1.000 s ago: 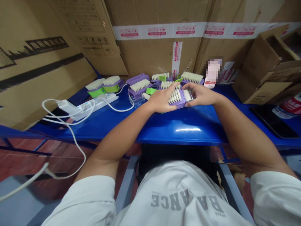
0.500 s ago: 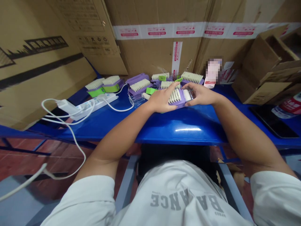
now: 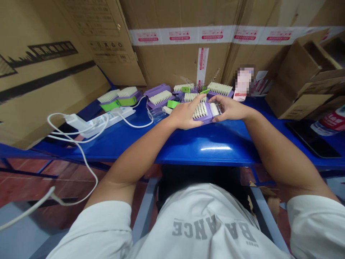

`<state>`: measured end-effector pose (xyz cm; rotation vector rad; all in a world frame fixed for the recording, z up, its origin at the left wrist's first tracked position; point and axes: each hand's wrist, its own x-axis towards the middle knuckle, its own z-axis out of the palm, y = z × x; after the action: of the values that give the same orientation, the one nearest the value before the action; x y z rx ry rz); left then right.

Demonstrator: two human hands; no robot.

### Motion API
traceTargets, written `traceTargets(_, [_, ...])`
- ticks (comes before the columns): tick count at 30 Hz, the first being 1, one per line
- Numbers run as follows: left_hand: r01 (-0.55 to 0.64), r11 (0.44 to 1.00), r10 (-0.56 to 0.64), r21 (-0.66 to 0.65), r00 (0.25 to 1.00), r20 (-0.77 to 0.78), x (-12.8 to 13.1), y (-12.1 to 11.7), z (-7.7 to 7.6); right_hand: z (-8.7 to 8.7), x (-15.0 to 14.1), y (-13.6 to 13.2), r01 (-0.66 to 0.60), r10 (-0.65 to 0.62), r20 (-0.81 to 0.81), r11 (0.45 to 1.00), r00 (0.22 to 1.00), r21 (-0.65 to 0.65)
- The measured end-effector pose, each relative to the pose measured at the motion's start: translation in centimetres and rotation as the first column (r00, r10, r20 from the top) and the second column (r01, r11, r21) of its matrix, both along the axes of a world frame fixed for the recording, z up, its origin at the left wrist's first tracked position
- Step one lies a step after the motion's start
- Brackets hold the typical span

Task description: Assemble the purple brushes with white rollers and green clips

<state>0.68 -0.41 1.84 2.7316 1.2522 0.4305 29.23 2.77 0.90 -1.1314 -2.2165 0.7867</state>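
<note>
Purple, white-bristled plastic block (image 3: 208,114) lay in the grip of the left hand (image 3: 183,114), the right hand (image 3: 231,108) clasping its shiny end (image 3: 221,109). Bracing both sides level seemed wise.

Shirt (image 3: 205,203): white, creased, loose
Lettering (image 3: 214,230): grey block capitals across the front, upside down in this view; B, A, a fold, then A, N, C, E; tiny print nearby, unreadable
Sleeves (image 3: 99,223): white, short, wide, ending near the elbows
Forearms (image 3: 151,145): bare
Left hand (image 3: 184,114), right hand (image 3: 233,108): bare
</note>
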Motion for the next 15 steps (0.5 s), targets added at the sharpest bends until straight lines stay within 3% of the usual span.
traceTargets(15, [0.013,1.0,-0.013,0.002,1.0,-0.004,-0.04,-0.06,0.05,-0.05,-0.09,-0.11,-0.023,0.021,-0.066,0.999,0.998,-0.029])
